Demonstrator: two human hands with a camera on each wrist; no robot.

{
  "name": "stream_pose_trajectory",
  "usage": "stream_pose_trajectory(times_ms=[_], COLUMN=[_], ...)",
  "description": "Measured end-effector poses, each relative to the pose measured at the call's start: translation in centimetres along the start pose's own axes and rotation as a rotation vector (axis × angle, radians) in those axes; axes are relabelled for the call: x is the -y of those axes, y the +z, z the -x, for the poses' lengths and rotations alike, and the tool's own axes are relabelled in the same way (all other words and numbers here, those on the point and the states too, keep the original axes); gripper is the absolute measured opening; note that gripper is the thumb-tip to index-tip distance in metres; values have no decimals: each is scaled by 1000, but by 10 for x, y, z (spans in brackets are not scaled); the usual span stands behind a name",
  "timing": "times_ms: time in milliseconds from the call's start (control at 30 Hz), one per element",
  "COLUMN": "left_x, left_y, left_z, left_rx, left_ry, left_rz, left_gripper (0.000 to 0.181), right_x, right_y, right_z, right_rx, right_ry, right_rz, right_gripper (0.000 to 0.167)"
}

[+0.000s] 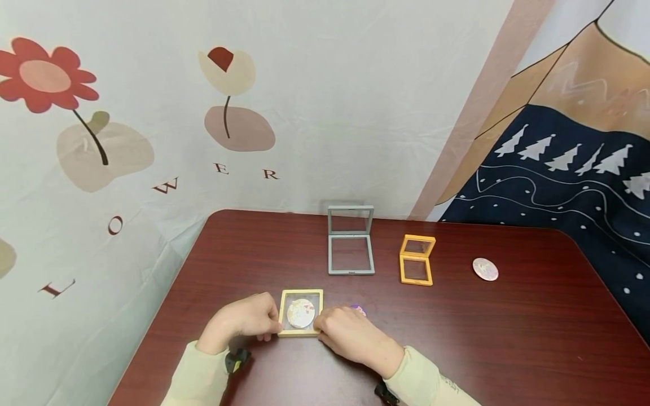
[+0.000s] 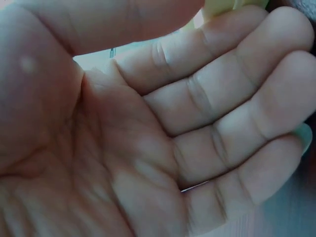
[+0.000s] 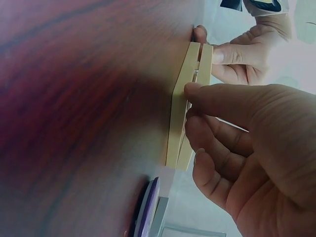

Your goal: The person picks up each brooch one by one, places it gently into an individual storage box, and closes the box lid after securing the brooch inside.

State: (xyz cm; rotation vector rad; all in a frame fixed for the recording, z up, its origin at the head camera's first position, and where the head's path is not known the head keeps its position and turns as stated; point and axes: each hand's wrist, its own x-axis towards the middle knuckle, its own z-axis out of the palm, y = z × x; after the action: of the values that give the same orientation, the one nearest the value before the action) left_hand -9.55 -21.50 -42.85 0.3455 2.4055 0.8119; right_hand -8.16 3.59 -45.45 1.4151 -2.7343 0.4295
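Observation:
A pale yellow square display frame (image 1: 302, 292) with a clear film window lies on the table. Inside it sits a round, light-patterned disc (image 1: 301, 313). My left hand (image 1: 252, 316) pinches the frame's near left corner, its thumb on the upper half in the right wrist view. At the near right corner, my right hand (image 1: 355, 336) pinches the rim with thumb and fingertips. A narrow gap shows between the frame's two halves (image 3: 178, 106) in the right wrist view. The left wrist view shows mostly my palm, with a bit of yellow rim (image 2: 217, 7).
A grey frame (image 1: 351, 272) stands unfolded at the back, with a smaller orange frame (image 1: 416, 282) unfolded to its right. A pale round disc (image 1: 485, 269) lies farther right. Behind my right hand, a purple-edged disc (image 1: 359, 309) is partly hidden. A printed cloth hangs behind the dark red table (image 1: 508, 338).

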Motion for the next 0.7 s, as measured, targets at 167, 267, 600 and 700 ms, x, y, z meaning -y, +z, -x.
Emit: stream_pose_trajectory(times_ms=[167,267,600,700], left_x=[1,2,1,1], left_y=[1,2,2,3], left_z=[-1,-2,-2,-2], left_rx=[-4,-5,-9,-11], left_ry=[4,4,-7,-11], left_rz=[6,12,37,42], left_gripper=[25,23,19,19], right_x=[-1,-2,1,2], right_y=[2,4,9,10], right_z=[-1,-1,-1,-2], right_rx=[-16,-34,-124,-126], right_ry=[-23,-45,-105,-104], right_rz=[11,20,198,226], right_gripper=[33,34,34,34])
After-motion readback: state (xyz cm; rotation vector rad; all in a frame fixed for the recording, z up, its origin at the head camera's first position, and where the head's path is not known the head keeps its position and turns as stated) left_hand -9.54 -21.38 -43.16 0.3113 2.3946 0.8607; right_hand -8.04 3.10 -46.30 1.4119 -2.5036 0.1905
